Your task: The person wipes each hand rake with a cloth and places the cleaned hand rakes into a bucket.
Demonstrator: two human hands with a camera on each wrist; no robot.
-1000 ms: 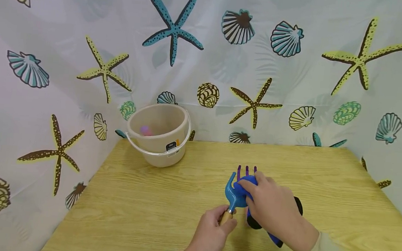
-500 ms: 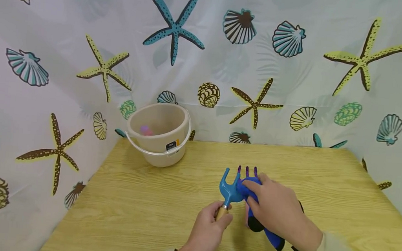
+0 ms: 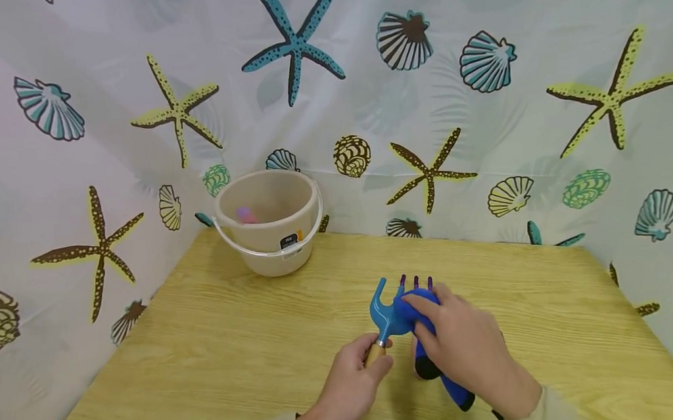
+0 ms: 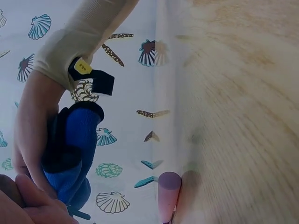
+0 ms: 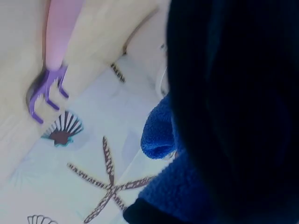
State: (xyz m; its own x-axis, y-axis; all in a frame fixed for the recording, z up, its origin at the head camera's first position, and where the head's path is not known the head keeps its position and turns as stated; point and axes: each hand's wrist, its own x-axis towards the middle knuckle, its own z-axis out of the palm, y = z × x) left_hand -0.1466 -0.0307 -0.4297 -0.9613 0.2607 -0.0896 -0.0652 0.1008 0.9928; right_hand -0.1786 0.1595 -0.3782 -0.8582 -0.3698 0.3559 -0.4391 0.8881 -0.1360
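Observation:
In the head view my left hand (image 3: 351, 377) grips the wooden handle (image 3: 375, 353) of a blue-headed garden hand fork (image 3: 384, 314), tines pointing away from me. My right hand (image 3: 470, 342) pinches a blue cloth (image 3: 424, 304) with black edging against the right side of the fork head, covering part of it. Loose ends of the cloth hang below that hand; the left wrist view also shows the cloth (image 4: 80, 140). Beneath the right hand, a small purple rake (image 5: 48, 88) with a pink handle (image 4: 169, 196) lies on the table, mostly hidden from the head view.
A beige bucket (image 3: 271, 248) with a white bail handle stands at the back left of the wooden table (image 3: 242, 348). Something pink and purple (image 3: 246, 215) is inside it. A curtain (image 3: 345, 105) printed with shells and starfish surrounds the table.
The fork has shifted a little left and turned, so two tines now show instead of one. The right hand stays at the fork head with the cloth, moving only slightly.

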